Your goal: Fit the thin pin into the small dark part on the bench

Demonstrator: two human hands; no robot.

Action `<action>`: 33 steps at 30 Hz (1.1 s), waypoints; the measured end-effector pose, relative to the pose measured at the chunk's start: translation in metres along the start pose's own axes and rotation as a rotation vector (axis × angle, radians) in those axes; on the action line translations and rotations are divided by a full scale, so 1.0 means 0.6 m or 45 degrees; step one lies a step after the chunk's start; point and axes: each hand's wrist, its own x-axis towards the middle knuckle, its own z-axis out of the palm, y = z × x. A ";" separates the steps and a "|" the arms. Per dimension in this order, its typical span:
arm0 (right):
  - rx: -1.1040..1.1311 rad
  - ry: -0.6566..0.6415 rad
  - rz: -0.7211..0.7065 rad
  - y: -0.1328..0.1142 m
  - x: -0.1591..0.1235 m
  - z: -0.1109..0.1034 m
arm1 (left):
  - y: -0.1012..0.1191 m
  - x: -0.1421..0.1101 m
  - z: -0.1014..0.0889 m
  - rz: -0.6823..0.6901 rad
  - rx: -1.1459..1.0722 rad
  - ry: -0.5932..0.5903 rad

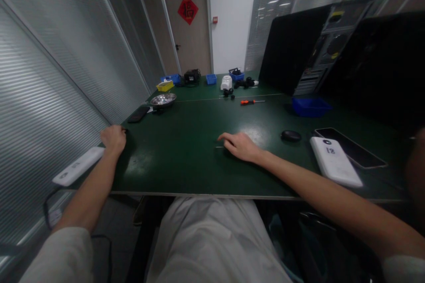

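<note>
On the green table (186,159), a black computer case (292,48) is set at two o'clock. The left hand (113,138) is curled at nine o'clock, the right hand (241,145) bent near the centre; whether anything is gripped cannot be told. A thin rod (219,147) is seen at the right's nine o'clock, a dark piece (125,131) at the left's three.

The head-worn camera looked forward and down from above the pale grey cloth-covered lap (206,239) — close over that, a little farther from the bare left hand (113,139) and bare right hand (242,147), then along the flat dark green tabletop (186,159) to the distant light brown wooden door (194,35)
</note>
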 end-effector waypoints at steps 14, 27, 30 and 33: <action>0.043 -0.003 -0.106 -0.012 -0.005 -0.008 | 0.408 -0.185 -0.032 1.192 -0.744 -0.192; 0.008 -0.012 -0.057 -0.010 -0.005 -0.009 | 0.438 -0.192 0.003 1.037 -1.110 -0.400; -0.006 -0.013 -0.058 -0.011 -0.004 -0.008 | 0.438 -0.192 0.003 1.071 -1.090 -0.396; -0.024 -0.012 -0.068 -0.012 -0.004 -0.007 | 0.436 -0.194 0.001 1.107 -1.092 -0.401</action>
